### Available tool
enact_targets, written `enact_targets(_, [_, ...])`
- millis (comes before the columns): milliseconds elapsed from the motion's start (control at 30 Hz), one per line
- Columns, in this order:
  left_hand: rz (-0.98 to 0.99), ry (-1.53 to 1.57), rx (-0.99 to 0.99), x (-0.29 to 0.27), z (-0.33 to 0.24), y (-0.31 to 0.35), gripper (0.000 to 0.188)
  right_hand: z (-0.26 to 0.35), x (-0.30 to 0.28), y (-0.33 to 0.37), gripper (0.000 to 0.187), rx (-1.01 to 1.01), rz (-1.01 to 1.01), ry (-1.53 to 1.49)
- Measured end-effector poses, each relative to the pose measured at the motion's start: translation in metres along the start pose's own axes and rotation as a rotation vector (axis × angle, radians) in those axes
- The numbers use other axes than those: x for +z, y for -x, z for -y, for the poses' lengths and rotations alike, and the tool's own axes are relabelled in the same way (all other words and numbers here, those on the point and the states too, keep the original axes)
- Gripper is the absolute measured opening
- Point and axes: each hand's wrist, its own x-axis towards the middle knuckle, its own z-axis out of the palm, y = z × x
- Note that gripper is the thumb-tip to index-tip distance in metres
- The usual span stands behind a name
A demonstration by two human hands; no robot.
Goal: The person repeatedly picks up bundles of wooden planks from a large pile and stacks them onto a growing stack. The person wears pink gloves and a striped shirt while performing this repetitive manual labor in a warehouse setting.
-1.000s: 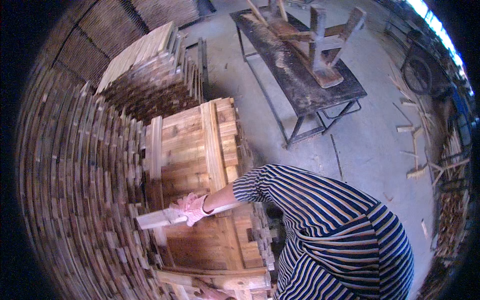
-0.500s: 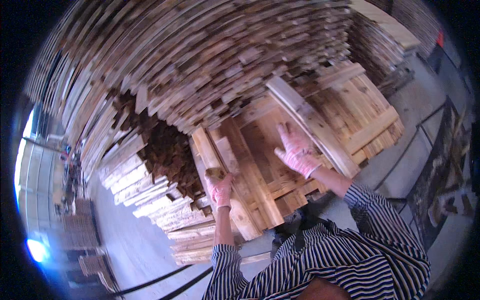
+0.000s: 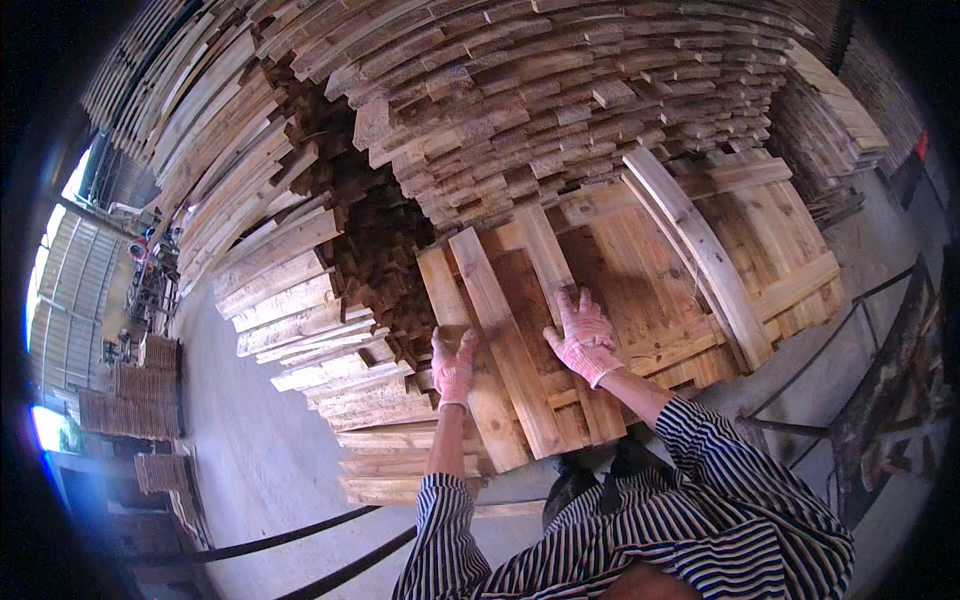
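My left hand (image 3: 453, 368), in a pink-and-white work glove, rests at the outer edge of the leftmost wooden board (image 3: 500, 440), thumb and fingers apart. My right hand (image 3: 584, 340), gloved the same way, lies over a narrow wooden plank (image 3: 543, 250), its thumb along the left side and fingers over the top. Between these two pieces lies another plank (image 3: 505, 345). All three lie side by side across a low layer of wooden boards (image 3: 640, 260). A longer, paler plank (image 3: 695, 230) slants across that layer to the right of my right hand.
A tall stack of rough boards (image 3: 560, 110) rises behind. More boards (image 3: 300, 310) are piled at the left beside a dark gap. Dark metal bars (image 3: 860, 430) stand at the right. Black rails (image 3: 250, 548) cross the grey floor (image 3: 260, 450) at lower left.
My right hand has come down from above the boards onto a narrow plank. My left hand stays by the left board, its fingers looser. The view has shifted, so the stacks sit farther right.
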Motion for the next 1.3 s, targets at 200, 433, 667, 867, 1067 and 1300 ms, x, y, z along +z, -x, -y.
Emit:
enact_targets(200, [0.058,-0.191,0.274,0.032,-0.001,-0.022,0.064,0.038,0.023,-0.020,0.069,-0.030,-0.046,-0.071])
enact_targets(433, [0.267,0.027,0.086,0.036,-0.030,-0.049,0.050,0.047,0.046,-0.040,0.075,0.058,-0.164,0.005])
enact_targets(667, [0.109,-0.228,0.067,0.018,-0.011,-0.048,0.070,-0.049,-0.081,-0.024,0.079,-0.124,-0.167,-0.061])
enact_targets(867, [0.472,0.379,-0.483,0.063,-0.035,-0.038,0.037,-0.241,-0.150,-0.027,0.085,0.415,-0.225,0.165])
enact_targets(1067, [0.386,0.278,-0.503,0.028,-0.009,-0.052,0.036,-0.133,-0.089,-0.017,0.074,0.182,-0.140,0.063])
enact_targets(1300, [0.350,0.301,-0.440,0.058,-0.011,-0.042,0.035,-0.058,-0.005,-0.042,0.070,-0.132,-0.253,-0.193])
